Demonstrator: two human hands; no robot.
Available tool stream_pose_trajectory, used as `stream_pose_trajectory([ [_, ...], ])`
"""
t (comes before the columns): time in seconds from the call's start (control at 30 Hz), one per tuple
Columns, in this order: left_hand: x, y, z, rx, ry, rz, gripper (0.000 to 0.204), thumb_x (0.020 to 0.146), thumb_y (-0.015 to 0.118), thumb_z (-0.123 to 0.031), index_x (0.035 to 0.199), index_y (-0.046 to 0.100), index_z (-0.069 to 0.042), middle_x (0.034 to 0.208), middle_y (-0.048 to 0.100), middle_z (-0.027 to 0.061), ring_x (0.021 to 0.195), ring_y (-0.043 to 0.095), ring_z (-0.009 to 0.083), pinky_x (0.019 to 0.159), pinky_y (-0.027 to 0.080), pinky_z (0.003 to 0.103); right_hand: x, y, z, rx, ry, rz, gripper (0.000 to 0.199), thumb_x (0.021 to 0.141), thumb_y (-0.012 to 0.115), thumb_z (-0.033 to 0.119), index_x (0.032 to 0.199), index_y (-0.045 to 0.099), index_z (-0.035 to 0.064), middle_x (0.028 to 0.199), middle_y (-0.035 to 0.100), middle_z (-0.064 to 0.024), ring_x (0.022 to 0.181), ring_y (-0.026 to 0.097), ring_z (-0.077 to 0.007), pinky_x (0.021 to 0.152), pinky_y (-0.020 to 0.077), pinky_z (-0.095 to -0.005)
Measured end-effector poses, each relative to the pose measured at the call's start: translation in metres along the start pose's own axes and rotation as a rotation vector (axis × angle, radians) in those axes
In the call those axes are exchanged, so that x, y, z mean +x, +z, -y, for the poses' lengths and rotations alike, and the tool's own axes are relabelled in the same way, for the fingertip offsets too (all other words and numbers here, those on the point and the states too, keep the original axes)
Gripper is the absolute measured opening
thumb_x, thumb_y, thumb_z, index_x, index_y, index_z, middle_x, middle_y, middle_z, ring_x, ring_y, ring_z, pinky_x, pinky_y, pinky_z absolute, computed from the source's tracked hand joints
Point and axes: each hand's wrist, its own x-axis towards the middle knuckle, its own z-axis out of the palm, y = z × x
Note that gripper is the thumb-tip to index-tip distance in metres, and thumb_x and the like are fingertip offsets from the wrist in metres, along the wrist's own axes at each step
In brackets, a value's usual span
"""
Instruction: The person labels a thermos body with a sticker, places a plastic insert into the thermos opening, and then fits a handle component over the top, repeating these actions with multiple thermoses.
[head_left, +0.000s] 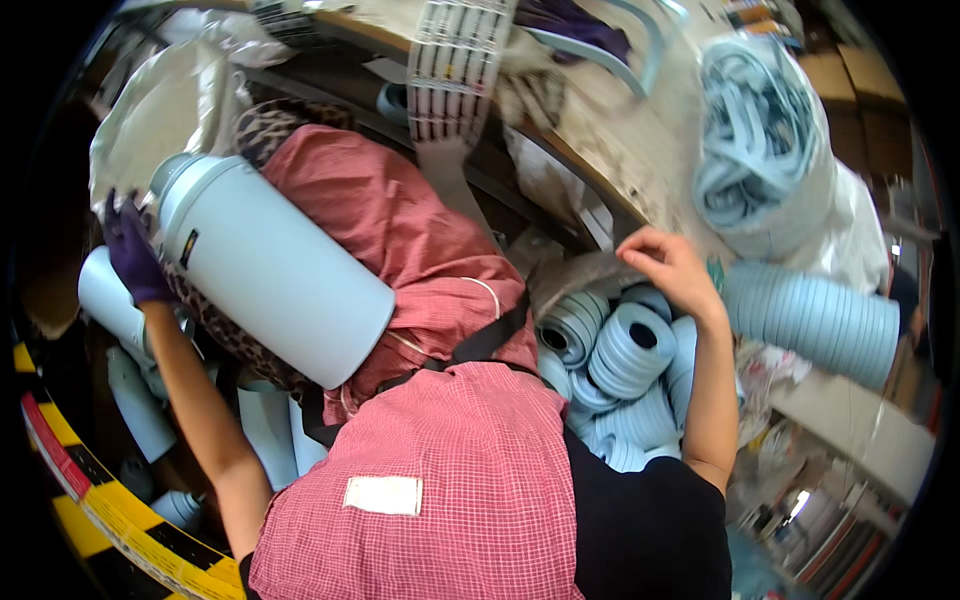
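Pale-blue canister (275,270), aslant across the red cloth (345,185) over the lap: I judge it light, stiff, smooth enough to slip; best held at collar (195,195) and base (360,345). Right hand (678,275), bare: near ribbed coils (620,372), fingers bent; closure I cannot tell. Left hand (137,258), purple-gloved: fingers extended beside the collar, grip unconfirmed.

The wearer has one gloved hand (138,260) toward nine o'clock and one bare hand (675,272) toward three. One large blue cylinder (285,275) lies at nine, one label strip (458,70) at twelve, one bag (815,200) of coiled strips (755,130) at two, one ribbed stack (810,318) at three; overlapping rolls (612,362) at four defy counting.
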Motion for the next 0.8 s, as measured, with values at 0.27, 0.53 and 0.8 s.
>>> stream_pose_trajectory([
  [0.27, 0.099, 0.023, -0.020, 0.741, 0.429, 1.337, 0.038, 0.100, 0.048, -0.014, 0.132, 0.061, -0.001, 0.126, 0.066, 0.0187, 0.116, 0.063, 0.0260, 0.103, 0.046, 0.034, -0.115, 0.087, -0.122, -0.638, 0.225, 0.019, 0.053, 0.088, 0.071, 0.016, 0.139, 0.061, 0.0275, 0.100, 0.066, -0.0138, 0.095, 0.066, -0.0342, 0.083, 0.0542, -0.0453],
  [0.53, 0.078, -0.124, -0.050, 0.532, 0.535, 0.585, 0.044, 0.101, 0.055, -0.022, 0.136, 0.056, 0.003, 0.132, 0.064, 0.0185, 0.119, 0.062, 0.0307, 0.106, 0.047, 0.041, -0.116, 0.000, -0.077, -0.386, 0.192, -0.734, 0.035, 0.087, 0.075, 0.020, 0.119, 0.073, 0.0061, 0.096, 0.057, -0.0127, 0.089, 0.060, -0.0291, 0.084, 0.0483, -0.0350],
  [0.8, -0.052, -0.164, 0.105, 0.845, 0.475, 0.103, 0.044, 0.098, 0.059, -0.024, 0.135, 0.058, 0.000, 0.134, 0.064, 0.0174, 0.121, 0.062, 0.0296, 0.101, 0.051, 0.041, 0.011, 0.054, 0.104, 0.730, 0.013, -0.033, 0.047, 0.097, 0.069, 0.019, 0.139, 0.057, 0.0028, 0.119, 0.069, -0.0073, 0.105, 0.067, -0.0150, 0.092, 0.0543, -0.0296],
])
